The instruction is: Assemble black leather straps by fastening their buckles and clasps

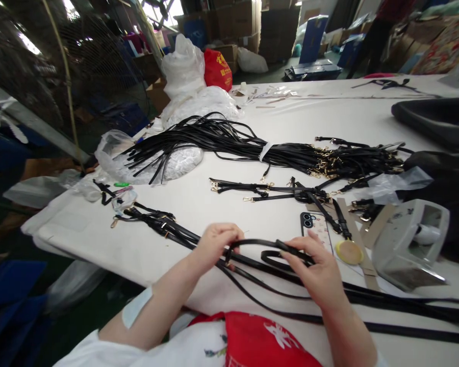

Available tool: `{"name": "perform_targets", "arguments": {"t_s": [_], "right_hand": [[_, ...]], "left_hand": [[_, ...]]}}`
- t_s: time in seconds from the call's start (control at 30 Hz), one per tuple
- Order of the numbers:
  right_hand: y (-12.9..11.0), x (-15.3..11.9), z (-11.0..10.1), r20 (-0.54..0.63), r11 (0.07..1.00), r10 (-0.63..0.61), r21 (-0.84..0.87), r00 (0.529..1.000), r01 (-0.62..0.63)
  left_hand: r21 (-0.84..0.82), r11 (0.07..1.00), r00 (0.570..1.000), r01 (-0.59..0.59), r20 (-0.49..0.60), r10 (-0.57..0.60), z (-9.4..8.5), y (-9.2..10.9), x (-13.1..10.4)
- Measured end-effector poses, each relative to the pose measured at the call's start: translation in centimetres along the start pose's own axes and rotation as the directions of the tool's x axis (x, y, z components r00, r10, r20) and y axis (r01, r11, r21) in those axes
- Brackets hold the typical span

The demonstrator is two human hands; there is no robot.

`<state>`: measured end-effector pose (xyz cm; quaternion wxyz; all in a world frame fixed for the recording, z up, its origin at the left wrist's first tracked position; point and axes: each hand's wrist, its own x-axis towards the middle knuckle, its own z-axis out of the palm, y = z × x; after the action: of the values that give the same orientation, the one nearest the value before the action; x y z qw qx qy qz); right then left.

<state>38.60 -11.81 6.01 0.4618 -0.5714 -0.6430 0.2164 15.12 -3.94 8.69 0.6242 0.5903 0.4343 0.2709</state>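
Observation:
A thin black strap (252,241) curves in a loop between my two hands, just above the table's near edge. My left hand (219,245) pinches one end of it, with fingertips pressed together. On the other side my right hand (316,269) grips the strap between thumb and fingers, beside a second small loop. Beneath both hands runs a bundle of long black straps (398,295), crossing the table from left to right. Gold clasps and buckles (164,227) show at the bundle's left end. Whether my left fingers also hold a buckle is hidden.
A large tied bundle of black straps (222,140) lies farther back on the white table (329,109). Loose short straps (248,187) with gold clips lie nearer. A phone (316,227), a yellow round tin (349,252) and a pale plastic holder (405,244) stand at right. Plastic bags (187,76) are behind.

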Motion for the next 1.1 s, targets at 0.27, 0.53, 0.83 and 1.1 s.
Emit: {"name": "perform_targets", "arguments": {"t_s": [0.27, 0.53, 0.83, 1.1], "right_hand": [[-1.4, -0.1, 1.3, 0.144, 0.989, -0.104, -0.089, 0.984, 0.117], [-1.9, -0.4, 1.8, 0.173, 0.981, -0.136, -0.113, 0.975, 0.157], [-1.6, -0.3, 0.9, 0.095, 0.998, -0.062, 0.021, 0.994, 0.06], [-1.2, -1.0, 0.6, 0.201, 0.966, 0.09, 0.222, 0.975, -0.135]], "left_hand": [[0.7, 0.664, 0.921, -0.264, -0.023, 0.39, -0.9, 2.4, -1.1], [0.711, 0.582, 0.919, -0.395, 0.317, 0.235, 4.5, 1.0, 0.0], [0.225, 0.967, 0.986, -0.116, 0.143, 0.085, -1.0, 2.4, -0.2], [0.306, 0.913, 0.909, -0.27, 0.394, 0.137, -1.4, 0.8, -0.7]]}}
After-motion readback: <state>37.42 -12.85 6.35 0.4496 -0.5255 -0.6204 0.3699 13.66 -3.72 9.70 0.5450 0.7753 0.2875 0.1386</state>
